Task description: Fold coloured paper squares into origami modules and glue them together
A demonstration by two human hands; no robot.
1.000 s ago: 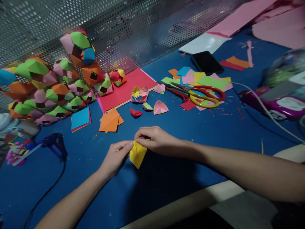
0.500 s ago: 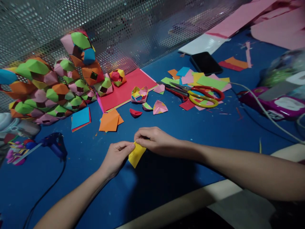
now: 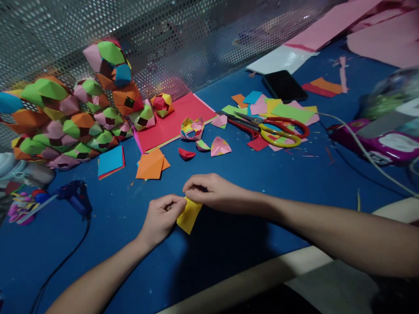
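Note:
A small yellow piece of paper (image 3: 190, 216) is pinched between both hands, low over the blue tabletop (image 3: 137, 270). My left hand (image 3: 163, 218) is closed on its left edge with thumb and fingertips. From the upper right, my right hand (image 3: 207, 190) grips the top edge, its fingers curled and partly hiding the paper. Just beyond the hands lie a folded red paper piece (image 3: 187, 154), a pink folded piece (image 3: 220, 147) and an open paper ring (image 3: 192, 129). Orange paper squares (image 3: 150, 165) rest to the left of these.
Folded paper balls (image 3: 81, 126) are piled at the back left. A hot glue gun (image 3: 75, 196) and blue paper squares (image 3: 111, 161) lie left. Scissors (image 3: 278, 138) sit on paper scraps at right, near a phone (image 3: 284, 85) and a purple device (image 3: 386, 144) with a cable.
The yellow paper's lower corner has shifted slightly down and to the right. Both hands keep their pinch and have barely moved.

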